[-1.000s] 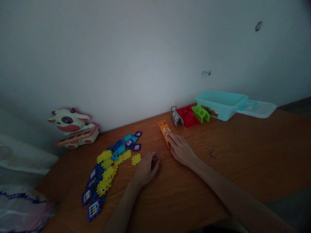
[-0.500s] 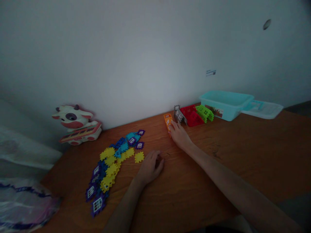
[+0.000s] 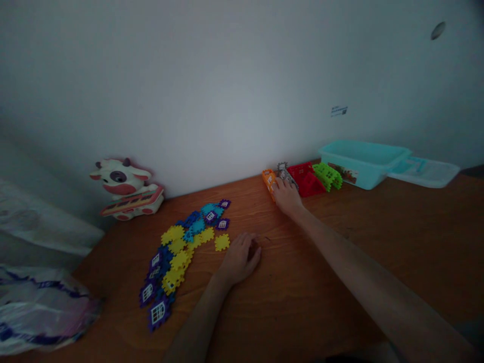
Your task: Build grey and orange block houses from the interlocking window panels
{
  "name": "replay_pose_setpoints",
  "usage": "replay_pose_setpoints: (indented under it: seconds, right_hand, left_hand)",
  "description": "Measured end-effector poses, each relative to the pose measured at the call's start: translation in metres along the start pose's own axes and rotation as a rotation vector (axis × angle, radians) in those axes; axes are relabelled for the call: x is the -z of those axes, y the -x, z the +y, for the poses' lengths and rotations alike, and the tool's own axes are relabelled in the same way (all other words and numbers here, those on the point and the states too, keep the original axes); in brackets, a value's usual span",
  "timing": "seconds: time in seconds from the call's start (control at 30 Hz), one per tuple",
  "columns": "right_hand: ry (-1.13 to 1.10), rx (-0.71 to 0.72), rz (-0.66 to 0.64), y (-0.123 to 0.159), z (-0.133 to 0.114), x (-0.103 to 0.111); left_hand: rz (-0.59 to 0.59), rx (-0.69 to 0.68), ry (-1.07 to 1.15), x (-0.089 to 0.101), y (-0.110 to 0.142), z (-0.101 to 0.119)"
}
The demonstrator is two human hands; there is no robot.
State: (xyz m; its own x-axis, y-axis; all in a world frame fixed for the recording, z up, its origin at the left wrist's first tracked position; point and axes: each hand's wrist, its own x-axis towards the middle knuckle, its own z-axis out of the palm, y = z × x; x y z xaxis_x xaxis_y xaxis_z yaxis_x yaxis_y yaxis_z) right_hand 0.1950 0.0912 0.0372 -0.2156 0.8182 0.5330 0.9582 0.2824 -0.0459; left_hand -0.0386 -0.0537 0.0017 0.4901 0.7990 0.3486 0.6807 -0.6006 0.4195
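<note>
My right hand (image 3: 288, 195) reaches to the back of the wooden table, its fingers closed over the near part of an orange interlocking building block piece (image 3: 268, 177). The hand partly hides that piece. Just to the right stand grey building pieces (image 3: 287, 174), then red ones (image 3: 306, 180) and bright green ones (image 3: 327, 175). My left hand (image 3: 240, 257) rests on the table with fingers loosely curved and the thumb apart, holding nothing. Close by its fingertips lies a single yellow square piece (image 3: 222, 242).
Purple window pieces (image 3: 158, 313), yellow and blue pieces lie in a curved spread on the left. A cow toy with a keyboard (image 3: 126, 189) stands behind them. At back right is a turquoise box (image 3: 363, 159) beside a clear lid (image 3: 427, 172). A plastic bag (image 3: 41, 310) lies far left.
My right hand has pushed the orange piece slightly back toward the wall and closer to the grey pieces. My left hand stays put. The whole view has shifted a little.
</note>
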Motion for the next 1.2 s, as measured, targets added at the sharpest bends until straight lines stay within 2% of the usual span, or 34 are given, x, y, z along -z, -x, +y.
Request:
replay_pose_setpoints:
  seconds: [0.17, 0.3, 0.4, 0.5, 0.73, 1.2]
  right_hand:
    - [-0.001, -0.032, 0.014, 0.009, -0.009, 0.015]
    - [-0.150, 0.049, -0.006, 0.053, -0.032, 0.020]
    - [-0.263, 0.065, -0.139, 0.095, -0.047, 0.014]
    - [-0.335, 0.150, -0.224, 0.118, -0.050, 0.011]
    - [-0.451, 0.193, -0.248, 0.112, -0.034, 0.020]
    - [-0.447, 0.237, -0.202, 0.114, -0.029, 0.011]
  left_hand:
    - [-0.011, -0.001, 0.002, 0.001, 0.000, 0.000]
    - [-0.018, -0.008, -0.014, 0.001, -0.001, 0.002]
    - [0.007, -0.006, -0.048, 0.000, -0.002, 0.001]
    - [0.021, -0.017, -0.055, -0.002, -0.003, -0.001]
    - [0.010, -0.020, -0.030, 0.001, 0.000, 0.000]
    - [-0.009, -0.002, -0.031, 0.004, 0.001, 0.002]
